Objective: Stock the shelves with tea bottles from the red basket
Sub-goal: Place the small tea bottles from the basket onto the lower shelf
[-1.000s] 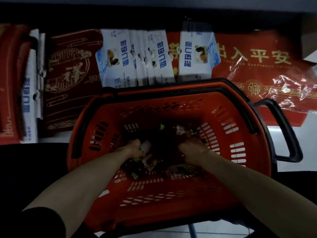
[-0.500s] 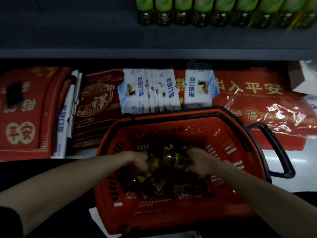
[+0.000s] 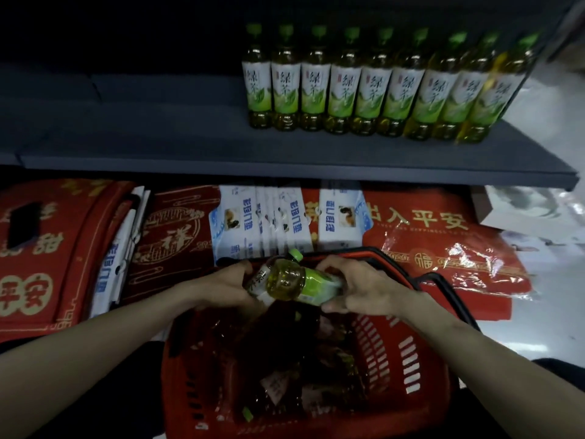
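Observation:
The red basket (image 3: 408, 369) sits low in the middle, with several dark tea bottles (image 3: 285, 384) lying inside it. Above its far rim my left hand (image 3: 224, 286) grips a white-labelled tea bottle (image 3: 260, 278) whose green cap points up and away. My right hand (image 3: 361, 288) grips a second tea bottle (image 3: 297, 282) with a green label; its yellow base faces me. The two bottles touch. On the grey shelf (image 3: 190, 147), a row of green tea bottles (image 3: 373, 83) stands upright on the right half.
The left half of the grey shelf is bare. Under it lie red doormats (image 3: 443, 236) in plastic wrap and blue-and-white packs (image 3: 269, 223). The basket's black handle (image 3: 449, 286) juts right over a pale floor (image 3: 538, 337).
Both hands have come up out of the basket, each lifting a bottle to its far rim. My view has tilted up, bringing the shelf and its bottle row into sight.

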